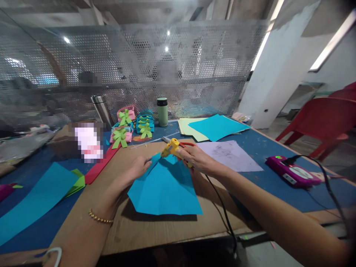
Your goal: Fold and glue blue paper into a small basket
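Observation:
My right hand (191, 155) is wrapped round a yellow glue gun (170, 147), its nozzle end at the far edge of a folded sheet of blue paper (167, 189). A black cord trails from the gun down over the table's front edge. On the left, the fingers of my left hand (142, 165) pinch the paper's far left edge. The sheet is creased into panels and tilts above a brown cardboard mat (133, 237). Scissors with red handles (187, 144) lie just behind the gun, partly hidden by it.
Small pink and blue paper baskets with green bows (120, 137) stand at the back, near a green tumbler (162, 112) and a steel flask (102, 111). Blue sheets (219, 127) and a sketched paper (230, 155) lie right. A purple power strip (292, 172) sits far right.

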### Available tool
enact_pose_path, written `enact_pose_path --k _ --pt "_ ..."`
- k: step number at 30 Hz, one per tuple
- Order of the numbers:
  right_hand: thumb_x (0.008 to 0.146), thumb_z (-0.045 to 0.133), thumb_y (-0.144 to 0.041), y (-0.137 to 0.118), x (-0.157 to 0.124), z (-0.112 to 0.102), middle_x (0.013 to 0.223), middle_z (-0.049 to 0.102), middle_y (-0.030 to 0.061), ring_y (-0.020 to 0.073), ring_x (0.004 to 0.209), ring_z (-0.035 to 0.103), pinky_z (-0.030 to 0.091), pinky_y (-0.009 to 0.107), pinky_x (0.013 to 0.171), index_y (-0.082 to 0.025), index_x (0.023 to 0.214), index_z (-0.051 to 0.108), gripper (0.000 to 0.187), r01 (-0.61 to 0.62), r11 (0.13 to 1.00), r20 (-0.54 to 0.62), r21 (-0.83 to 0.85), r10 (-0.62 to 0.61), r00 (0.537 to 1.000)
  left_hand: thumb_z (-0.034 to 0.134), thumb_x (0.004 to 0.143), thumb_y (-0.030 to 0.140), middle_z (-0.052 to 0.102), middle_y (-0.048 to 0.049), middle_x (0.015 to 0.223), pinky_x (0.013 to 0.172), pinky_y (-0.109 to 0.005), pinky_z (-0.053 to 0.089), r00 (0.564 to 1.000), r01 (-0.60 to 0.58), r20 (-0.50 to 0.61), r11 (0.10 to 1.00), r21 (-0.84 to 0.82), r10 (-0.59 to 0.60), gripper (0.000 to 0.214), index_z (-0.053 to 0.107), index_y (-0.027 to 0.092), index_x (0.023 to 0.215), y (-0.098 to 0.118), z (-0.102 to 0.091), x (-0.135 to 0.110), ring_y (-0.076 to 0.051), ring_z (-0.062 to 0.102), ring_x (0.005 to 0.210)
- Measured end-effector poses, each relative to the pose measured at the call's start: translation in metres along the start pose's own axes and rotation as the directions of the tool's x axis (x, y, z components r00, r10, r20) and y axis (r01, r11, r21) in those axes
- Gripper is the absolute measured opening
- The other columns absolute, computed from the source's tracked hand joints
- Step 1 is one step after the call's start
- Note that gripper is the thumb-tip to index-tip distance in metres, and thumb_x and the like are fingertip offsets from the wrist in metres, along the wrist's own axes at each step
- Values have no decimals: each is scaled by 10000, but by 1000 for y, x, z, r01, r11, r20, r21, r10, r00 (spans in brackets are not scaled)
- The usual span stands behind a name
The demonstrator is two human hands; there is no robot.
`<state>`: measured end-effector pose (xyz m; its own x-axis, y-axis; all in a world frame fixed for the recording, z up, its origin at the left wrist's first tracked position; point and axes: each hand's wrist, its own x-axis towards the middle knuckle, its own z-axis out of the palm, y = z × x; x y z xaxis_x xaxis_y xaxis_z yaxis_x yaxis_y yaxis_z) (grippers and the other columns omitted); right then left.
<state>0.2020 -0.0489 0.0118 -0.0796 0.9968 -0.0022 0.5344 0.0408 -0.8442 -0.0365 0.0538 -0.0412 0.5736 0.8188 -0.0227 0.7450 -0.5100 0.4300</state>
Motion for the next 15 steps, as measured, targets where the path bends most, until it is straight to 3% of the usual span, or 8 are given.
enact_pose_path --k 4,8,15 --pt "957 444 -565 -6 -7 -11 585 490 -24 89 418 476 422 209 367 -176 767 543 444 87 991 -34 100 -84 996 378 957 534 756 -112 891 662 -296 451 1000 12 -13 993 117 -10 520 732 184 1109 6 -2 -2 -288 687 857" --pt "913 485 -622 -4 -13 -24 562 491 -17 84 422 474 398 200 378 -179 658 511 513 115 980 -115 160 -97 989 426 958 515 739 -85 813 604 -277 395 999 -9 -34 980 198 16 426 720 207 956 14 -3 -8 -253 681 767" --pt "898 474 -656 -6 -23 -34 454 497 -14 68 360 428 332 208 395 -180 572 483 577 104 982 -189 159 -73 979 510 940 477 722 -167 931 645 -341 429 995 67 -95 938 340 -37 369 704 178 1035 34 -5 -19 -333 671 861"
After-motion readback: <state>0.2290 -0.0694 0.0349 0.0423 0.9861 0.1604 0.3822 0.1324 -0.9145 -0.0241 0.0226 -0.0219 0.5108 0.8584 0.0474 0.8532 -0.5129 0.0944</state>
